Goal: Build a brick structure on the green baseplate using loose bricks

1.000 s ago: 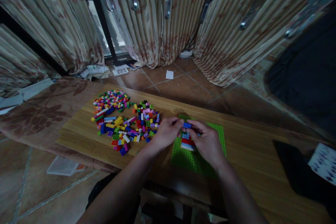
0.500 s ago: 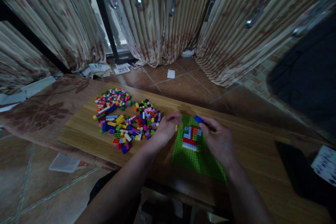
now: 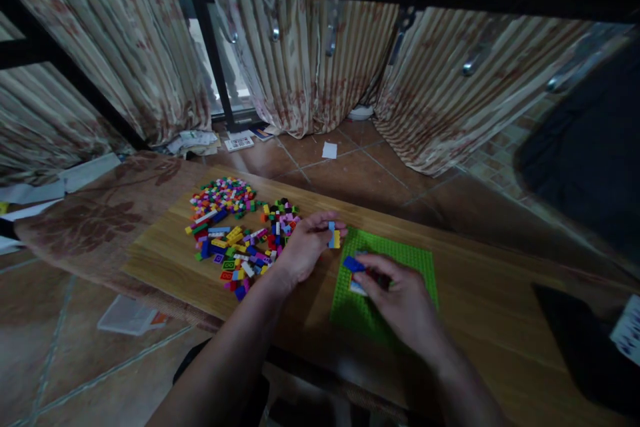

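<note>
My right hand (image 3: pixel 395 290) pinches a dark blue brick (image 3: pixel 353 264) over the left part of the green baseplate (image 3: pixel 410 253). Beneath it, a small patch of set bricks (image 3: pixel 357 287) is mostly covered by the fingers. Just left of the plate, my left hand (image 3: pixel 305 243) is closed on light blue and yellow bricks (image 3: pixel 333 236); whether they are joined I cannot tell. Many loose coloured bricks (image 3: pixel 235 240) lie spread on the wood beyond my left hand.
The wooden table (image 3: pixel 165 233) has a brown cloth (image 3: pixel 110 207) at its left end. A dark flat object (image 3: pixel 575 333) lies at the right. Below, a clear plastic container (image 3: pixel 127 315) rests on the tiled floor. Striped curtains (image 3: pixel 310 73) hang behind.
My right hand has moved left and nearer with the blue brick, now covering most of the set bricks. Light blue and yellow bricks now show plainly in my left hand. The view has tilted up slightly.
</note>
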`<state>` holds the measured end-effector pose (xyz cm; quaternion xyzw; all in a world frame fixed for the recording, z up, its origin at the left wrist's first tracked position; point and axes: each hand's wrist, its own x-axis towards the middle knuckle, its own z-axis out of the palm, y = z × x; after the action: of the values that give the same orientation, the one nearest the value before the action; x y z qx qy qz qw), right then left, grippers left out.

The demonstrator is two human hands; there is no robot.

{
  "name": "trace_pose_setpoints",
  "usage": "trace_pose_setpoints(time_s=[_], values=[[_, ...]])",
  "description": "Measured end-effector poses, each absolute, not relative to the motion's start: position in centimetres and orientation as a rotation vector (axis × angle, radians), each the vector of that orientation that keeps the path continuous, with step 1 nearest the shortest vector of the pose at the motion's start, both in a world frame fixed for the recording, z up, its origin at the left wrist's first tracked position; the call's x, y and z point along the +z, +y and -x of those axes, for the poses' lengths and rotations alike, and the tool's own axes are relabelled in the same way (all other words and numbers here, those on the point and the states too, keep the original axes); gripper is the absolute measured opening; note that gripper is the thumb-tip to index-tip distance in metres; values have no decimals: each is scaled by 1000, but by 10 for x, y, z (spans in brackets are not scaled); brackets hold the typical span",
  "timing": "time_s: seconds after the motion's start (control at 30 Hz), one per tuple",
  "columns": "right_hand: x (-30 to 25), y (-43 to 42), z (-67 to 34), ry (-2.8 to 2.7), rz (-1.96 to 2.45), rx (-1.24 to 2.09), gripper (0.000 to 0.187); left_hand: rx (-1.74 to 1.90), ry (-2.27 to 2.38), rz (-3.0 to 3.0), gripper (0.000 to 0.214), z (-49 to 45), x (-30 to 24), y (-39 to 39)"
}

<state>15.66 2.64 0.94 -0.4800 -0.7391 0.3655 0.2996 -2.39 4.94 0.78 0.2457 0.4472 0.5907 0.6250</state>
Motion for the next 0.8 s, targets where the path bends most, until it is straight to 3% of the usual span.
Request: trace_pose_setpoints(time_s=[0.27, 0.47, 0.8], values=[[-26, 5, -100, -2431, 1025, 576, 22, 1357, 1295, -710, 25, 62, 15, 45], [-24, 10, -93, -2325, 1157, 573, 20, 1391, 1318, -825, 25, 99, 19, 28], [-21, 10, -86, -2249, 1224, 568, 22, 1069, 1659, -1376, 19, 149, -3, 5]])
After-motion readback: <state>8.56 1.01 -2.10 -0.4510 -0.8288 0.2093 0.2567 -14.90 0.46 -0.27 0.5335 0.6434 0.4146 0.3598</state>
